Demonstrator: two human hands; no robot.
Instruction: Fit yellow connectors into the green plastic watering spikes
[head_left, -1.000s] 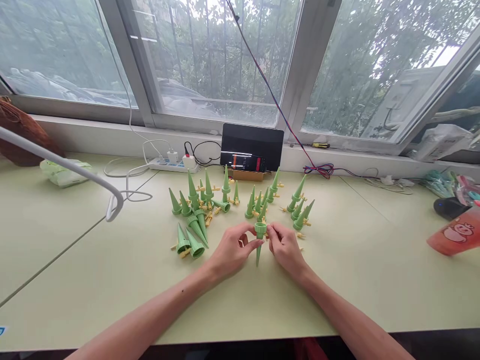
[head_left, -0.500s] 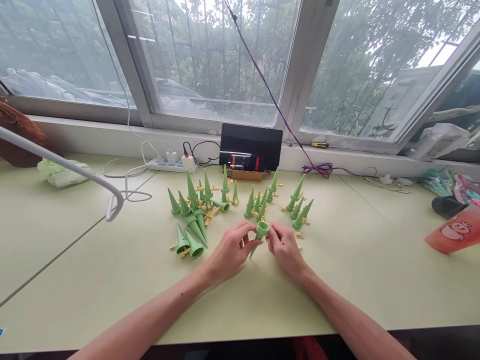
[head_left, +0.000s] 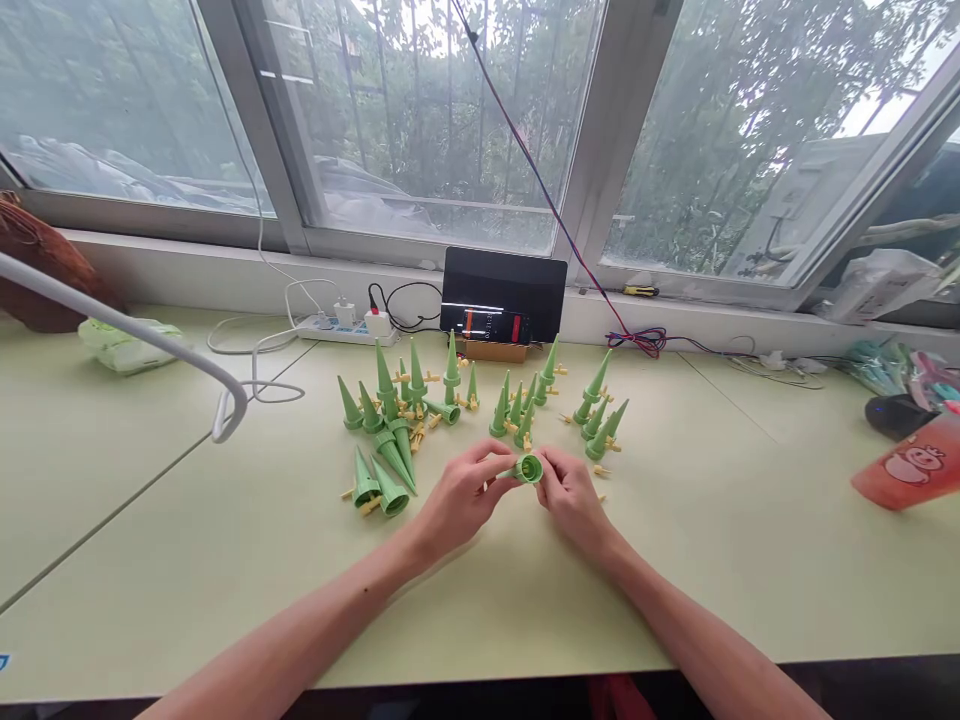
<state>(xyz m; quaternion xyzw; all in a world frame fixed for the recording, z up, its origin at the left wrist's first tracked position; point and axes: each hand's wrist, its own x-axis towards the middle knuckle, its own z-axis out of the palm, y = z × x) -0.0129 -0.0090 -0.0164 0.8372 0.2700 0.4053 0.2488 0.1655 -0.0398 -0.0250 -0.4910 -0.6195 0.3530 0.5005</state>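
Between my two hands is a green plastic watering spike [head_left: 529,469], its round threaded opening turned toward me. My left hand [head_left: 461,500] is closed around its tapered body, which the fingers mostly hide. At the right side of the collar, my right hand [head_left: 574,495] is pinched shut; whatever lies between those fingertips is hidden. Left of my hands, a cluster of green spikes [head_left: 386,395] stands and lies among small yellow valves [head_left: 418,437]. Other spikes [head_left: 499,412] stand just beyond my hands, and a further group [head_left: 600,425], with yellow valves attached, is to the right.
A dark tablet [head_left: 502,290] leans at the back on a small cardboard box [head_left: 496,351]. Nearby is a power strip [head_left: 349,330] with cables. An orange cup [head_left: 911,460] stands at the right, a wipes pack [head_left: 127,345] at the left, behind a white curved bar [head_left: 150,335].
The watering spike has been tilted, so its open end now faces me more directly and its pointed tip no longer shows below my left fingers. Both hands stay nearly in place.
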